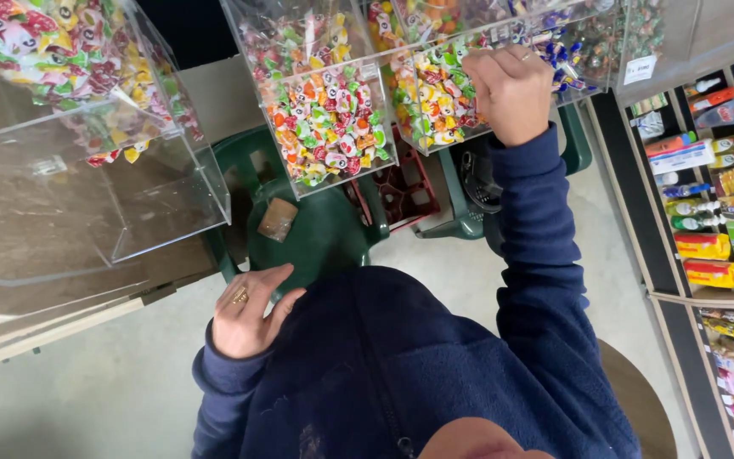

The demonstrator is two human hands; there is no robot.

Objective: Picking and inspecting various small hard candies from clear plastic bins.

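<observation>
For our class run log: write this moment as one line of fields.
right hand: raised, fist at clear sweet bin | left hand: open, empty, above green chair | right: shelves of packets

Person in a dark navy hooded top, seen from above

Both arms are covered by long navy-blue sleeves of soft, fleecy cloth with ribbed cuffs that end at the wrists, leaving the hands bare. A dark zip runs down the middle of the chest, and the cloth bunches in loose folds around it and along the sleeves. The left hand (246, 316) wears a gold-coloured ring on one finger. The right hand (511, 89) wears a thin, pale ring near the knuckles. No gloves, watch or bracelet show past either cuff.
</observation>
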